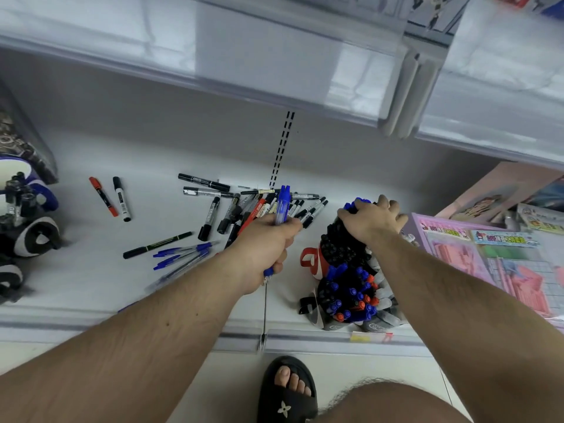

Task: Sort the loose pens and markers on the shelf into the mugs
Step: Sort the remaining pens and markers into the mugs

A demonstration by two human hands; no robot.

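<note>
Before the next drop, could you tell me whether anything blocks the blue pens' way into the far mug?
Yes: the right hand rests over the far mug, already crammed with pens, covering it. The left hand grips the blue pens just left of it.

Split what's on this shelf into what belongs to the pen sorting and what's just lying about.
Job:
- left hand, gripping blue pens
- right hand, on the mug's pens
- loose pile
- red-handled mug
- blue mug

Lying about:
- pink box
- sandal

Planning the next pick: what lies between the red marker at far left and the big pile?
In the head view, one black-capped white marker lies beside the red marker; then bare shelf to the pile.
</note>
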